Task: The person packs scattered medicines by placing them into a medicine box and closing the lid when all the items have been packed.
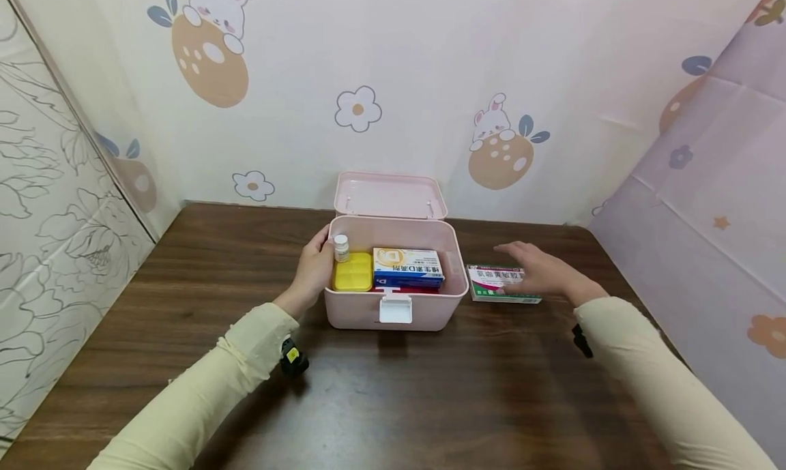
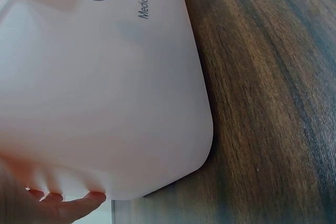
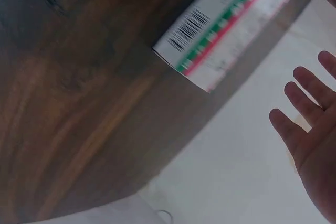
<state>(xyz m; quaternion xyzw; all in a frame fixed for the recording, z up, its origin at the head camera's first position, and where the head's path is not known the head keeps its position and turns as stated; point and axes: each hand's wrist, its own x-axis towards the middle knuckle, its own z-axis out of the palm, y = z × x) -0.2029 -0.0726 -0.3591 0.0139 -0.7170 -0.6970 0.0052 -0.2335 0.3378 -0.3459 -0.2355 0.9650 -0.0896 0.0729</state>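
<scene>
A pink medicine chest (image 1: 393, 313) stands on the table with its lid (image 1: 393, 194) raised. My left hand (image 1: 312, 272) holds its left side, the thumb by the rim; in the left wrist view, the fingertips (image 2: 94, 196) touch the outer wall. Inside lie a yellow pill case (image 1: 353, 273), a small white bottle (image 1: 341, 247) and a white-and-blue vitamin D box (image 1: 408, 265), with something red partly hidden beneath. My right hand (image 1: 543, 272) hovers with fingers spread over a green-and-white medicine box (image 1: 494, 294), which lies flat to the chest's right. The right wrist view shows these fingers apart from the box (image 3: 220, 30).
The dark wooden table (image 1: 393, 395) ends at the back against a patterned curtain (image 1: 417, 61). A panel with flower line drawings (image 1: 55, 204) borders the left side, and more curtain (image 1: 700, 238) hangs at the right. The chest's white latch (image 1: 396, 310) hangs down in front.
</scene>
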